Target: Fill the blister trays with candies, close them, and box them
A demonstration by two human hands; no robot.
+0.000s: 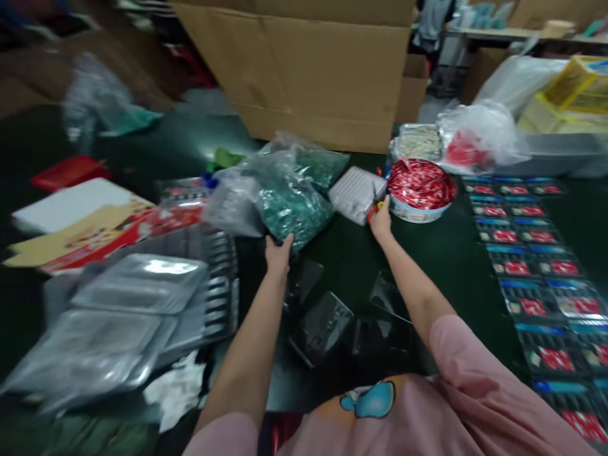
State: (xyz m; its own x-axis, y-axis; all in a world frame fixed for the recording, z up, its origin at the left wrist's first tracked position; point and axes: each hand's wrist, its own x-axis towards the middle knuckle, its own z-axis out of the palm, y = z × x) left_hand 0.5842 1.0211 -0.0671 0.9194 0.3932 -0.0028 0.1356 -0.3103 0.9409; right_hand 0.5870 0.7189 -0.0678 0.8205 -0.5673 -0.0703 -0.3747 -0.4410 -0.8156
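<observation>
My left hand [278, 253] reaches to the near edge of a clear bag of green pieces [297, 212], thumb and fingers apart; whether it grips the bag is unclear. My right hand [380, 221] is closed on orange-handled scissors [375, 211], between a stack of pale flat pieces [356, 193] and a round tin [418, 214] heaped with red-and-white wrapped items [422, 183]. Nearer my body, dark clear plastic trays [323, 328] lie loose on the dark green table [441, 259].
Rows of filled packs [532, 304] line the right side. Stacked clear trays [118, 316] and printed cards [95, 221] lie left. A large cardboard box [327, 69] stands behind. A white plastic bag [484, 136] sits back right. A person [432, 25] stands far off.
</observation>
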